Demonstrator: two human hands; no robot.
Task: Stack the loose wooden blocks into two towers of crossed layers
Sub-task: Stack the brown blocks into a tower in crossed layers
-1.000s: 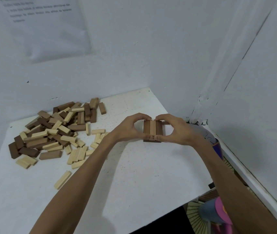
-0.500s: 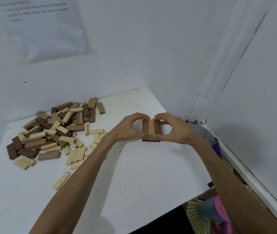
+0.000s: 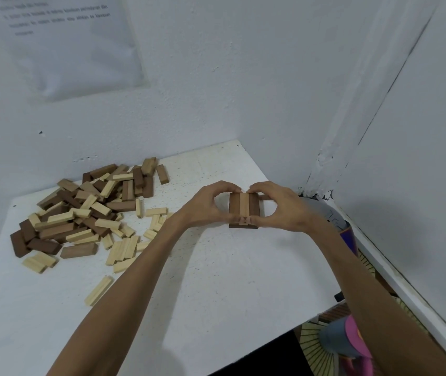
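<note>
A low stack of wooden blocks stands on the white table near its right side. Its top layer has a pale block between two dark ones, running away from me, with a crossed layer beneath. My left hand and my right hand curl round the stack from both sides, fingertips on its far edge and thumbs pinching its near edge. A heap of loose dark and pale blocks lies at the table's left rear.
One pale block lies alone nearer the front left. The table sits in a corner of white walls, with a sheet of paper taped up behind. Coloured objects sit below the table's right edge.
Both hands have stayed round the stack, with only slight shifts of the fingers. The view has barely moved.
</note>
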